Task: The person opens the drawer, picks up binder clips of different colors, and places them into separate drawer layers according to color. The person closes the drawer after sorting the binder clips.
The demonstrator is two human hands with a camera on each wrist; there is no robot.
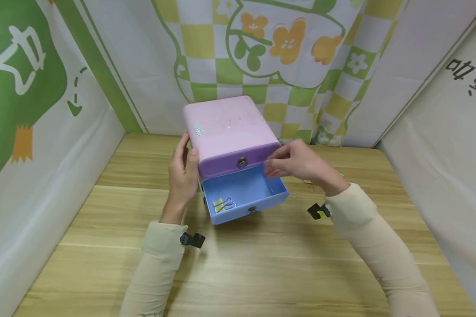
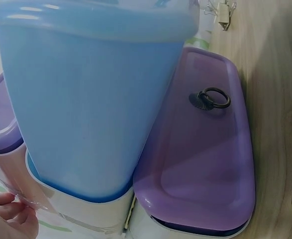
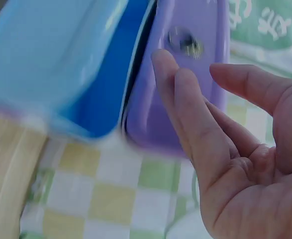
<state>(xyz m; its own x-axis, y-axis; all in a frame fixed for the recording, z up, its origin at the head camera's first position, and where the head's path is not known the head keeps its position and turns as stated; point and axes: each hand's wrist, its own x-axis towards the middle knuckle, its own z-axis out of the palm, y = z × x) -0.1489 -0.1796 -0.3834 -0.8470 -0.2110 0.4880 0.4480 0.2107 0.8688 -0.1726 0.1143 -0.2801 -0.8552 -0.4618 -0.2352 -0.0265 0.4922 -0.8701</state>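
A small stacked drawer box with a pink top [image 1: 230, 125] stands on the table. Its upper purple drawer [image 1: 222, 165] is closed, while the blue drawer [image 1: 242, 187] beneath is pulled out. Inside the blue drawer, at its left end, lies a yellow binder clip [image 1: 219, 205]. My left hand [image 1: 183, 174] rests against the box's left side. Above the right end of the blue drawer is my right hand [image 1: 297, 162], holding nothing, its thumb and fingertips apart in the right wrist view. The left wrist view also shows a lowest purple drawer [image 2: 200, 144], closed, with a ring pull [image 2: 216, 98].
Binder clips [image 2: 224, 15] lie on the wooden table [image 1: 262, 268], to the right of the box and partly behind the right forearm in the head view. A checked curtain [image 1: 277, 101] hangs right behind the box. Printed cloth walls [image 1: 103, 88] flank the table.
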